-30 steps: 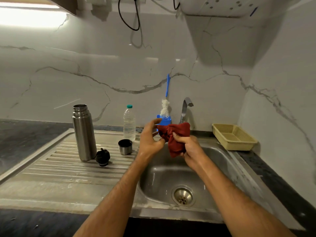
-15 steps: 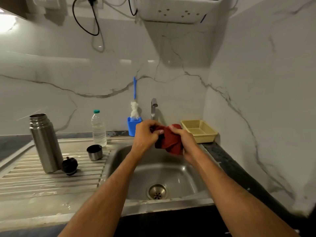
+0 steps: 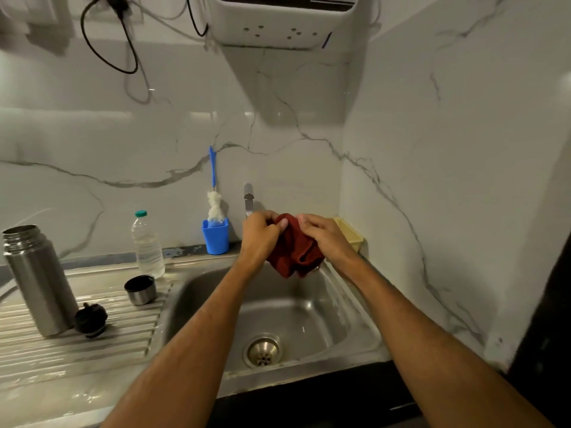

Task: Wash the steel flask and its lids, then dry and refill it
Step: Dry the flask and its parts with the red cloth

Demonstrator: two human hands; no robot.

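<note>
Both hands, left [image 3: 261,234] and right [image 3: 324,234], grip a red cloth [image 3: 295,251] over the sink's [image 3: 197,291] back edge; steel flask [image 3: 38,281] upright on the wet drainboard [image 3: 77,350], marble walls behind.

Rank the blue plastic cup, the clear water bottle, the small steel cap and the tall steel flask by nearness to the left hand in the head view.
1. Blue plastic cup, just left of the left hand.
2. Clear water bottle, by the wall.
3. Small steel cap, on the drainboard; close to the bottle's rank.
4. Tall steel flask, far left.
</note>
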